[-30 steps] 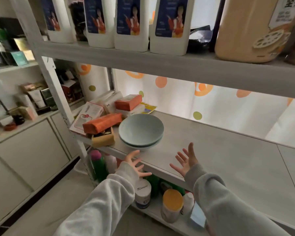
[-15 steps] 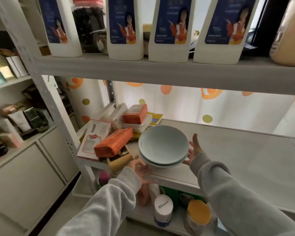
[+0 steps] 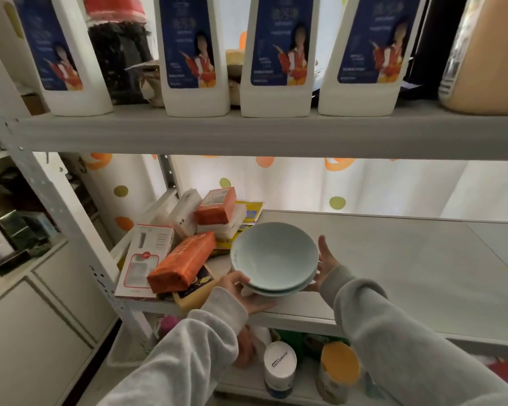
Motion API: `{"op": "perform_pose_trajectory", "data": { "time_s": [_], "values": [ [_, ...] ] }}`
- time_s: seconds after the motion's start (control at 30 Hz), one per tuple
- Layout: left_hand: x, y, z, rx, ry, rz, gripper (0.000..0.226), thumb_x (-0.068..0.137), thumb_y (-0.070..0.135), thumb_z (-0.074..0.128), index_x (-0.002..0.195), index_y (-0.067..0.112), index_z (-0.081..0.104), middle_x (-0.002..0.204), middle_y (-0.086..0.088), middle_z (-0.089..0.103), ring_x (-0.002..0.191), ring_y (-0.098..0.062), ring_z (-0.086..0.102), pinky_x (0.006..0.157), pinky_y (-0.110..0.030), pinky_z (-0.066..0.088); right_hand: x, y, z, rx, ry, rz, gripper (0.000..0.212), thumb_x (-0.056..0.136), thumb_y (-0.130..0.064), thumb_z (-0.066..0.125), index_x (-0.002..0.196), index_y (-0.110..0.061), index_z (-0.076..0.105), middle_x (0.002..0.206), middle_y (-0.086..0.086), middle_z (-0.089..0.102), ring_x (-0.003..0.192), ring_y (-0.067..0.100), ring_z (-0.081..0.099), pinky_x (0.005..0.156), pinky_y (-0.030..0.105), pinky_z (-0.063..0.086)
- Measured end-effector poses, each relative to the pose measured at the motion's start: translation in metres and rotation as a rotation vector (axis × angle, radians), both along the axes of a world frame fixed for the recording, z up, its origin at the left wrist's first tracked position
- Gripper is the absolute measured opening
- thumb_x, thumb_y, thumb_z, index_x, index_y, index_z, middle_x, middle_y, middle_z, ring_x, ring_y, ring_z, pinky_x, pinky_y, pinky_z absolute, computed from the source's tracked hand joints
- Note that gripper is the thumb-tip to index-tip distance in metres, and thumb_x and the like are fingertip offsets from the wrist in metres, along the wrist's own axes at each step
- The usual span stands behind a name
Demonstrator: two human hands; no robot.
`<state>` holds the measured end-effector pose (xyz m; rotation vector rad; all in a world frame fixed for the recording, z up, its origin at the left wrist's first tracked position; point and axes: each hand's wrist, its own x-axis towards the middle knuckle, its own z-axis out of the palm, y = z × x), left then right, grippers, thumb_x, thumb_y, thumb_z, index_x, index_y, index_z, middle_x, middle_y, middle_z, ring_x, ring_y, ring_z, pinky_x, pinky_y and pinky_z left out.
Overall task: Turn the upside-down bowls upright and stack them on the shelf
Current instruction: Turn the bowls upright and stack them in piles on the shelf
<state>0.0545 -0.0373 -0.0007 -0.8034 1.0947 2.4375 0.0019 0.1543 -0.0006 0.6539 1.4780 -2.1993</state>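
Two pale blue-green bowls (image 3: 273, 253) sit nested and upright, their open side tipped slightly toward me, at the front of the grey middle shelf (image 3: 393, 259). My left hand (image 3: 241, 291) holds the stack at its lower left, thumb on the rim and fingers underneath. My right hand (image 3: 324, 265) cups the stack's right side, thumb pointing up beside the rim and fingers under the lower bowl. Whether the stack's base touches the shelf I cannot tell.
Left of the bowls lies a pile of boxes and orange packets (image 3: 182, 262). White bottles (image 3: 279, 57) line the upper shelf (image 3: 247, 136) just overhead. Jars and cans (image 3: 279, 367) stand on the shelf below. A dotted curtain (image 3: 364, 186) hangs behind.
Both hands went from open in front of the shelf edge to the two sides of the bowl stack and took hold of it. The stack now tips toward me.
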Motion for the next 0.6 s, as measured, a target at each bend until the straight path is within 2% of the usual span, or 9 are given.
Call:
{"op": "perform_pose_trajectory", "data": {
  "time_s": [0.07, 0.17, 0.3, 0.4, 0.47, 0.6],
  "values": [
    [0.000, 0.005, 0.001, 0.005, -0.015, -0.006, 0.077, 0.058, -0.001, 0.043, 0.133, 0.016, 0.041, 0.122, -0.019, 0.048, 0.098, -0.048, 0.051, 0.094, -0.067, 0.038, 0.000, 0.004, 0.002, 0.005, -0.005, -0.008, 0.085, 0.078, -0.073, 0.041, 0.140, -0.014, 0.037, 0.149, 0.004, 0.034, 0.133, 0.034, 0.037, 0.062, 0.054, 0.047],
    [0.004, 0.017, 0.004, 0.002, -0.011, -0.003, 0.081, 0.060, -0.001, 0.046, 0.137, 0.022, 0.040, 0.134, -0.017, 0.044, 0.099, -0.047, 0.052, 0.081, -0.065, 0.045, 0.000, 0.016, 0.001, 0.024, -0.018, -0.022, 0.089, 0.077, -0.075, 0.040, 0.142, -0.014, 0.035, 0.151, 0.005, 0.032, 0.134, 0.035, 0.036, 0.057, 0.051, 0.047],
    [0.004, 0.044, 0.005, -0.005, -0.010, -0.031, 0.079, 0.062, 0.001, 0.049, 0.137, 0.021, 0.039, 0.130, -0.016, 0.044, 0.098, -0.045, 0.051, 0.071, -0.061, 0.048, 0.002, 0.045, 0.004, 0.046, -0.031, -0.037, 0.094, 0.074, -0.077, 0.041, 0.142, -0.012, 0.034, 0.150, 0.008, 0.032, 0.132, 0.038, 0.038, 0.057, 0.051, 0.048],
    [0.003, 0.068, 0.004, -0.015, -0.013, -0.102, 0.058, 0.076, 0.003, 0.045, 0.132, 0.012, 0.040, 0.114, -0.018, 0.050, 0.095, -0.044, 0.052, 0.083, -0.064, 0.043, 0.006, 0.073, 0.006, 0.050, -0.039, -0.075, 0.093, 0.075, -0.076, 0.041, 0.142, -0.012, 0.034, 0.149, 0.008, 0.033, 0.131, 0.038, 0.038, 0.056, 0.051, 0.048],
    [0.001, 0.076, 0.002, -0.023, -0.008, -0.116, 0.050, 0.079, 0.004, 0.044, 0.129, 0.012, 0.040, 0.110, -0.017, 0.050, 0.095, -0.045, 0.052, 0.091, -0.066, 0.038, 0.008, 0.081, 0.005, 0.057, -0.050, -0.080, 0.094, 0.074, -0.076, 0.042, 0.142, -0.012, 0.035, 0.150, 0.008, 0.032, 0.131, 0.038, 0.038, 0.057, 0.052, 0.048],
    [-0.001, 0.110, 0.003, -0.008, 0.001, -0.146, 0.051, 0.078, 0.005, 0.047, 0.127, 0.015, 0.041, 0.120, -0.016, 0.047, 0.103, -0.046, 0.050, 0.088, -0.066, 0.043, 0.008, 0.117, 0.005, 0.057, -0.047, -0.106, 0.097, 0.071, -0.079, 0.041, 0.141, -0.013, 0.038, 0.148, 0.007, 0.035, 0.129, 0.037, 0.042, 0.054, 0.047, 0.052]
  ]
}}
